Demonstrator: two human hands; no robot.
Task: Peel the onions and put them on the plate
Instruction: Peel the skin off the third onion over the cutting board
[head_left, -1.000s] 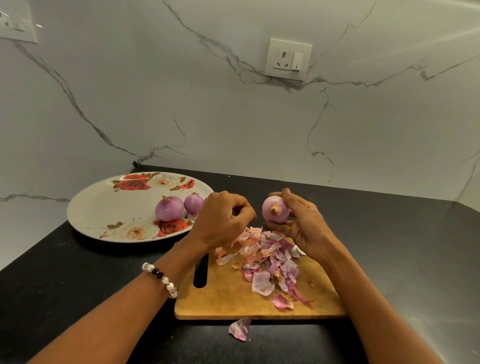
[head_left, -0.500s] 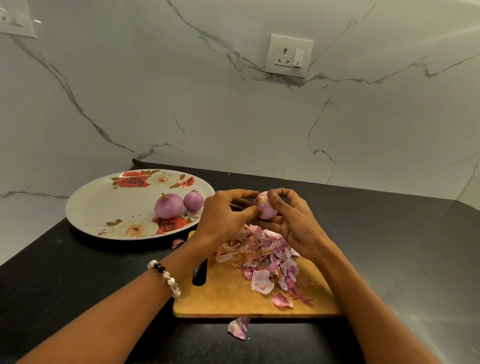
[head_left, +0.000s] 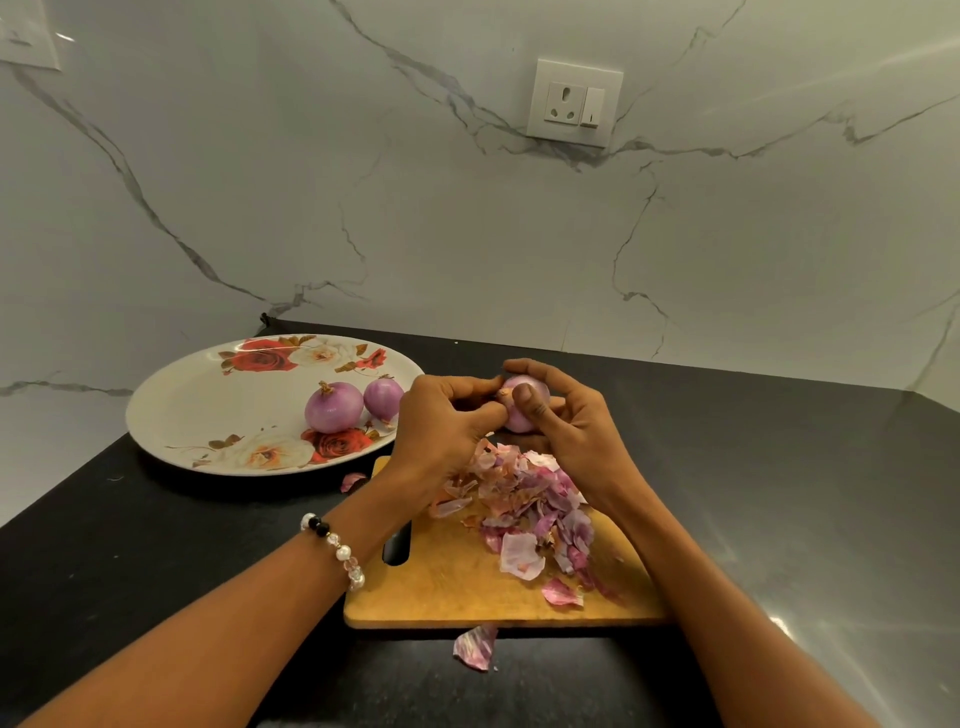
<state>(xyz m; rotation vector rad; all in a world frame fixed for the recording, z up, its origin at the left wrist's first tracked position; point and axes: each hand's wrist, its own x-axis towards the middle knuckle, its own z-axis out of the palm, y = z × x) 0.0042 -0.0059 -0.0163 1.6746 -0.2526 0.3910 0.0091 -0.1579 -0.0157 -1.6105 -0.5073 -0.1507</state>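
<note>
Head view: right hand (head_left: 566, 431) cradles onion (head_left: 524, 410) over board (head_left: 467, 577); left hand (head_left: 441, 426) pinches skin; I judge scraps fall there.

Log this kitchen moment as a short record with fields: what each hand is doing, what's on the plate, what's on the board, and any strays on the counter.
left hand: left hand pinches at the top of the onion in hand
right hand: right hand holds the same onion, fingers curled round it, above the board's far end
plate: floral plate holds two peeled onions, side by side
board: wooden cutting board carries a peel pile
strays: one peel scrap on the black counter in front of the board, another between plate and board
</note>
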